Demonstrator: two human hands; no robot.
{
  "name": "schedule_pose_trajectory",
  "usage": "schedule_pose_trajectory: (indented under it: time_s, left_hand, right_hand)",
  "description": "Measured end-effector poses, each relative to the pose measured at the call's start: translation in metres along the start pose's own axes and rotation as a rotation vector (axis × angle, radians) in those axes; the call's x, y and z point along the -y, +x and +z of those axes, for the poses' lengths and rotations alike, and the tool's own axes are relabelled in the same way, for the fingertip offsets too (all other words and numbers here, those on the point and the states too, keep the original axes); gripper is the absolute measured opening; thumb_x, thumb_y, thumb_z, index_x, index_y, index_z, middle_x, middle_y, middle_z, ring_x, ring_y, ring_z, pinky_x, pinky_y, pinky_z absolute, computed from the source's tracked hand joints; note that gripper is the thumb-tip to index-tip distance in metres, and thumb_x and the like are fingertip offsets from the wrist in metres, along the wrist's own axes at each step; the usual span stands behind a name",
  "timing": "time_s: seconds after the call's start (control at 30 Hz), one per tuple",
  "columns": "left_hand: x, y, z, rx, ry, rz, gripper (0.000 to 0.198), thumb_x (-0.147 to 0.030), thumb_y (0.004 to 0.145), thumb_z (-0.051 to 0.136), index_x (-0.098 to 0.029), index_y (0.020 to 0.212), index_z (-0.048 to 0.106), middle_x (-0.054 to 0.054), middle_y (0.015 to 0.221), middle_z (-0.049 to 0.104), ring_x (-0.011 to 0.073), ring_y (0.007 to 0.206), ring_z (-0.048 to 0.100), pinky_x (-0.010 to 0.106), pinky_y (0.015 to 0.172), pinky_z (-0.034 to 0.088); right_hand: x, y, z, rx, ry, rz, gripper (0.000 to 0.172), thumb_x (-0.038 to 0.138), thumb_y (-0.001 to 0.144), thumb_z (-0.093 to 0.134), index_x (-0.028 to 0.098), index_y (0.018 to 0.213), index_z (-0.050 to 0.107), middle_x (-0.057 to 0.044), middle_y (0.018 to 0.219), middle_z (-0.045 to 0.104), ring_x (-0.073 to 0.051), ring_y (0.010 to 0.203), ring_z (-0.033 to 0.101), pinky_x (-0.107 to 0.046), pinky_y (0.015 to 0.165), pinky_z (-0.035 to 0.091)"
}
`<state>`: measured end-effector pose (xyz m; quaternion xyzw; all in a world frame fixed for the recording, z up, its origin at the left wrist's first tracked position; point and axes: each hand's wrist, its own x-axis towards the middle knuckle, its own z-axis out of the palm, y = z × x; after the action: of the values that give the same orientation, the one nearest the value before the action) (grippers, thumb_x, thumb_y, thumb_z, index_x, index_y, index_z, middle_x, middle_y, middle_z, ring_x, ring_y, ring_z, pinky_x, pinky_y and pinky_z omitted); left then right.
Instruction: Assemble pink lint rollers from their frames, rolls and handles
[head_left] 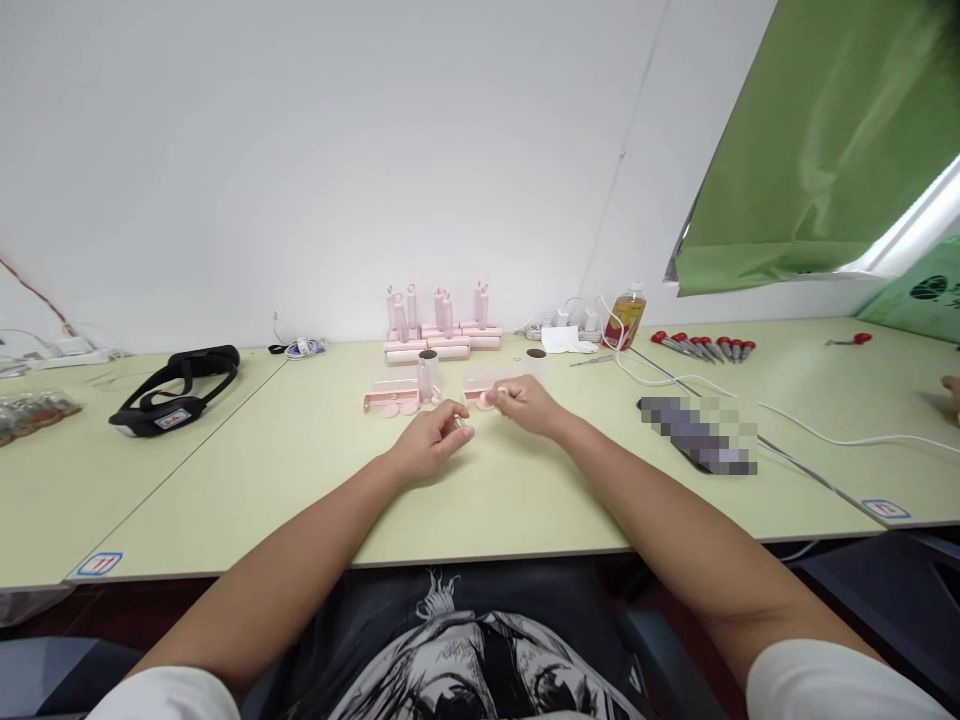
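Garment (487, 660) with dark print nearest, below the edge of the pale surface (525, 510). Left hand (433, 442): curled, narrow gap between thumb and forefinger; too small to tell whether anything is held. Right hand (525, 403): fingertips drawn together; contents cannot be told. Pixelated dark object (697, 435) right of right hand. Just beyond left hand: open pink case (375, 398), flat pink discs (390, 410). Second pink case (471, 399) beside right fingertips. Clear cylinder (425, 375) upright beyond left hand, in line with the stacked pink cases (427, 352) farther off; pink cylinders (401, 318) upright on these. Black headset (174, 415) well left of left hand. Beyond right hand: dark disc (536, 353), white paper (568, 340), bottle (626, 315); red-handled tools (701, 347) farther right; white cable (705, 380) crossing between these and the pixelated object.
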<state>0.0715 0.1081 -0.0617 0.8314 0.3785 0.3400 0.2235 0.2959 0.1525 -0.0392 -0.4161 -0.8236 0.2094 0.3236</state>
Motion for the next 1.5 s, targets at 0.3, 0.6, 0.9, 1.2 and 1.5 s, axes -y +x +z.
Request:
schedule_pose_trajectory:
  time_s: [0.3,0.6,0.9,1.2,1.5]
  left_hand:
    - [0.008,0.003,-0.001,-0.131,-0.159,-0.123,0.014,-0.032,0.086,0.048,-0.021,0.095,0.046,-0.005,0.068,0.044,0.0111,0.060,0.041,0.025,0.058,0.035]
    - [0.005,0.005,0.000,-0.163,-0.117,-0.072,0.017,-0.035,0.086,0.057,-0.021,0.096,0.055,-0.003,0.074,0.050,0.0114,0.065,0.045,0.024,0.061,0.039]
    - [0.002,0.008,-0.004,-0.394,-0.024,0.018,0.024,-0.037,0.084,0.061,-0.023,0.104,0.061,-0.002,0.073,0.052,0.0124,0.064,0.048,0.028,0.064,0.044]
    - [-0.005,0.004,0.010,-0.289,0.135,0.259,0.013,-0.028,0.091,0.053,-0.020,0.101,0.055,0.004,0.087,0.062,0.0153,0.078,0.059,0.030,0.073,0.049]
    - [-0.003,0.010,0.023,-0.421,0.118,0.222,0.021,-0.031,0.090,0.054,-0.020,0.106,0.049,0.003,0.089,0.061,0.0129,0.071,0.059,0.028,0.069,0.051]
  right_hand:
    - [-0.069,-0.001,-0.058,0.001,-0.254,0.618,0.031,0.034,0.073,0.066,0.020,0.053,0.047,0.001,0.047,0.042,-0.013,0.046,0.040,-0.027,0.050,0.028]
    - [-0.080,0.009,-0.041,-0.029,-0.375,0.668,0.028,0.036,0.077,0.065,0.019,0.059,0.053,-0.007,0.065,0.058,-0.019,0.064,0.053,-0.028,0.055,0.030]
    - [-0.048,0.004,-0.048,-0.167,-0.154,0.625,0.039,0.053,0.084,0.055,0.017,0.069,0.057,-0.003,0.060,0.056,-0.013,0.053,0.045,-0.026,0.049,0.028]
    - [0.004,0.002,0.000,0.215,0.912,0.376,0.039,0.052,0.077,0.068,0.017,0.091,0.061,-0.001,0.066,0.065,-0.008,0.042,0.045,-0.018,0.033,0.028]
    - [0.014,0.004,0.000,0.079,1.206,0.208,0.044,0.038,0.060,0.087,0.018,0.090,0.062,0.003,0.066,0.061,-0.007,0.056,0.057,-0.018,0.051,0.052]
